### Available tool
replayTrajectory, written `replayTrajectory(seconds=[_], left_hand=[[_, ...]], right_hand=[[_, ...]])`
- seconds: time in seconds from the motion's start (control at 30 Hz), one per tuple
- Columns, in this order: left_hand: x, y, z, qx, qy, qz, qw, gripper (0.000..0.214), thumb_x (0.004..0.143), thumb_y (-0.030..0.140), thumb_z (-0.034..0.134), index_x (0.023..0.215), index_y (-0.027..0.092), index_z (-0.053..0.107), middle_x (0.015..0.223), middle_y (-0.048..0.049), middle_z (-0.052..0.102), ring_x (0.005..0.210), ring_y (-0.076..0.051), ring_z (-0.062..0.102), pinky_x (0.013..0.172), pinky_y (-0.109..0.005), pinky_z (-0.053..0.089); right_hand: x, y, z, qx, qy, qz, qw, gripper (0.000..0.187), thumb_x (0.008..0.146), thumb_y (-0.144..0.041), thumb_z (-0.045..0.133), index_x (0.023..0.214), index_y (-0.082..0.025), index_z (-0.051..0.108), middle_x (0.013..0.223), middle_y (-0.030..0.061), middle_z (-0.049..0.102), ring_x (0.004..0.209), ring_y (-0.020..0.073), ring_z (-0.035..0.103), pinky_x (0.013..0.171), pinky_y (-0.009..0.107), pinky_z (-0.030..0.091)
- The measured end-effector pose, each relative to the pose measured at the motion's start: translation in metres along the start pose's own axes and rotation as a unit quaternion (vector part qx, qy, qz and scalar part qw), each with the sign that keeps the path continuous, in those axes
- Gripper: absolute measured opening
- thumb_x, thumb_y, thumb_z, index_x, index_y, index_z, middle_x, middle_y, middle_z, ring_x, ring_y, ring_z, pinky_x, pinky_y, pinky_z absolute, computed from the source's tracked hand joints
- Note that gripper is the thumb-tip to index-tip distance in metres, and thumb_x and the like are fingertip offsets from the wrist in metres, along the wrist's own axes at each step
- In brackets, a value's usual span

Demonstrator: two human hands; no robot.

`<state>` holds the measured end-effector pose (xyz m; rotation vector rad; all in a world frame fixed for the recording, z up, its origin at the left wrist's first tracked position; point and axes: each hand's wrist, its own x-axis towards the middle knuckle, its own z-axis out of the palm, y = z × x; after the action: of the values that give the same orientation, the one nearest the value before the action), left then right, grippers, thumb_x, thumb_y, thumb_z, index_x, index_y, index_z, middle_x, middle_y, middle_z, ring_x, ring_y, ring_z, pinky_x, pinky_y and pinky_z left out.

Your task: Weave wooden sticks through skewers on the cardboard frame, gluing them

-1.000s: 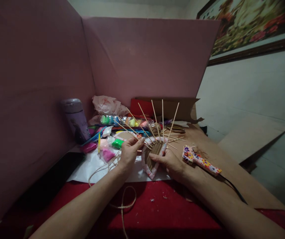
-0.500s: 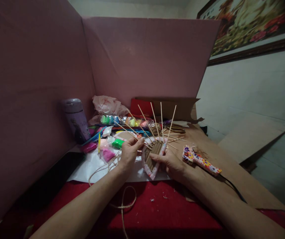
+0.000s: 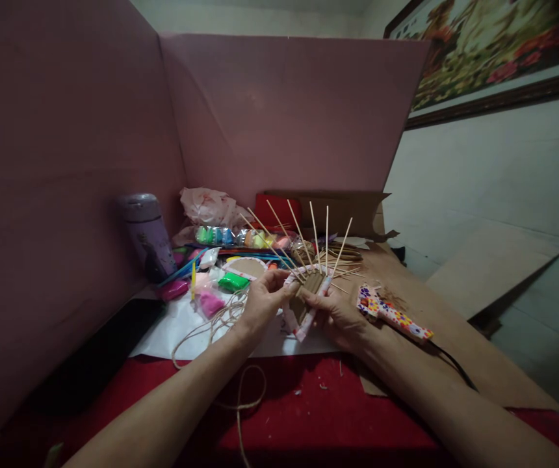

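Between my two hands is a cardboard piece [image 3: 311, 286] with a pale patterned fabric rim, held up above the table. Several thin wooden sticks [image 3: 314, 227] fan out from its curved far edge. My left hand [image 3: 266, 300] pinches its left edge, near the base of the leftmost sticks. At its right edge my right hand [image 3: 334, 312] grips it, thumb lying over the brown cardboard face. Fingers behind the piece are hidden. Just beyond lies a similar fabric-rimmed cardboard piece [image 3: 249, 267], flat on the table.
A flower-patterned glue gun [image 3: 392, 314] with a black cable lies on cardboard at right. Loose twine [image 3: 253, 390] trails over the red cloth [image 3: 303, 416]. Clay packets [image 3: 234, 281] and a purple bottle [image 3: 147, 237] stand left, beside a dark flat object [image 3: 99, 351]. Pink panels rise behind.
The cardboard piece has turned slightly, its sticks swinging to the right. My left hand has shifted from a stick's base onto the piece's left edge. The right hand keeps its hold.
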<state>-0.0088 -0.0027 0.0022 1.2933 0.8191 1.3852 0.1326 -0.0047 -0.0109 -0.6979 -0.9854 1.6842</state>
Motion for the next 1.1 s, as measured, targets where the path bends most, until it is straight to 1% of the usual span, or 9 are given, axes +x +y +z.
replayTrajectory(seconds=[0.33,0.47,0.57,0.67,0.8,0.87,0.93,1.03,1.1], left_hand=[[-0.003,-0.003,0.0,0.046,-0.012,-0.01,0.999,0.045,0.063,0.036,0.069,0.102,0.016,0.059,0.05,0.006,0.051,0.036,-0.007,0.043,0.035,-0.019,0.035],[-0.005,0.006,0.004,0.06,0.012,-0.019,0.998,0.048,0.063,0.035,0.067,0.104,0.012,0.058,0.047,0.0061,0.051,0.028,-0.006,0.037,0.029,-0.02,0.028],[-0.005,0.013,0.005,0.068,0.053,-0.003,0.996,0.049,0.062,0.032,0.066,0.104,0.009,0.058,0.048,0.0053,0.052,0.028,-0.005,0.034,0.029,-0.019,0.024],[-0.003,0.016,0.003,0.07,0.087,0.015,0.994,0.046,0.062,0.027,0.064,0.103,0.008,0.059,0.045,0.0067,0.051,0.03,-0.005,0.034,0.033,-0.019,0.026],[0.0,0.013,-0.001,0.087,0.1,0.031,0.991,0.042,0.062,0.023,0.062,0.102,0.009,0.06,0.043,0.0082,0.048,0.03,-0.004,0.032,0.034,-0.019,0.025],[0.0,0.012,-0.002,0.087,0.095,0.034,0.991,0.043,0.063,0.023,0.061,0.104,0.009,0.059,0.044,0.0082,0.047,0.031,-0.005,0.034,0.033,-0.019,0.023],[0.0,0.011,-0.002,0.091,0.098,0.051,0.99,0.042,0.063,0.022,0.059,0.103,0.01,0.06,0.043,0.0087,0.043,0.032,-0.005,0.034,0.033,-0.019,0.022],[-0.001,0.011,-0.001,0.097,0.11,0.088,0.985,0.038,0.063,0.02,0.058,0.099,0.011,0.062,0.043,0.0092,0.039,0.035,-0.005,0.034,0.036,-0.018,0.023],[-0.002,0.012,0.001,0.087,0.116,0.094,0.985,0.036,0.062,0.019,0.059,0.097,0.012,0.063,0.043,0.0091,0.039,0.036,-0.005,0.035,0.037,-0.018,0.024]], right_hand=[[-0.005,-0.007,0.004,-0.004,-0.015,0.013,1.0,0.03,0.06,-0.029,0.077,0.083,-0.016,0.063,0.071,0.0028,0.068,0.064,0.0174,0.063,0.059,0.028,0.048],[0.0,-0.001,0.001,-0.023,-0.027,0.009,0.999,0.032,0.062,-0.041,0.075,0.077,-0.017,0.061,0.064,0.0022,0.065,0.053,0.0145,0.059,0.048,0.025,0.044],[0.004,0.005,-0.005,-0.103,0.007,-0.012,0.995,0.043,0.064,-0.058,0.065,0.061,-0.016,0.057,0.046,-0.0009,0.055,0.035,0.0083,0.045,0.034,0.02,0.033],[0.004,0.002,-0.009,-0.215,0.091,-0.054,0.971,0.048,0.064,-0.063,0.061,0.055,-0.016,0.055,0.041,-0.001,0.052,0.029,0.0059,0.038,0.028,0.018,0.027],[-0.01,-0.029,-0.007,-0.283,0.135,-0.099,0.944,0.044,0.068,-0.058,0.06,0.054,-0.016,0.056,0.046,0.0023,0.058,0.031,0.0059,0.038,0.028,0.018,0.025],[-0.024,-0.053,-0.008,-0.363,0.13,-0.121,0.915,0.041,0.073,-0.053,0.057,0.055,-0.016,0.057,0.048,0.0025,0.058,0.031,0.0058,0.037,0.029,0.019,0.025],[-0.039,-0.076,-0.014,-0.469,0.141,-0.137,0.861,0.035,0.075,-0.048,0.055,0.057,-0.018,0.059,0.047,0.0013,0.056,0.033,0.0083,0.041,0.032,0.021,0.029],[-0.058,-0.097,-0.035,-0.642,0.183,-0.165,0.726,0.025,0.074,-0.039,0.056,0.063,-0.018,0.065,0.062,0.0049,0.064,0.052,0.0156,0.056,0.047,0.026,0.041],[-0.067,-0.1,-0.056,-0.718,0.185,-0.118,0.66,0.026,0.072,-0.04,0.056,0.07,-0.018,0.069,0.069,0.0062,0.068,0.058,0.0193,0.06,0.05,0.028,0.042]])
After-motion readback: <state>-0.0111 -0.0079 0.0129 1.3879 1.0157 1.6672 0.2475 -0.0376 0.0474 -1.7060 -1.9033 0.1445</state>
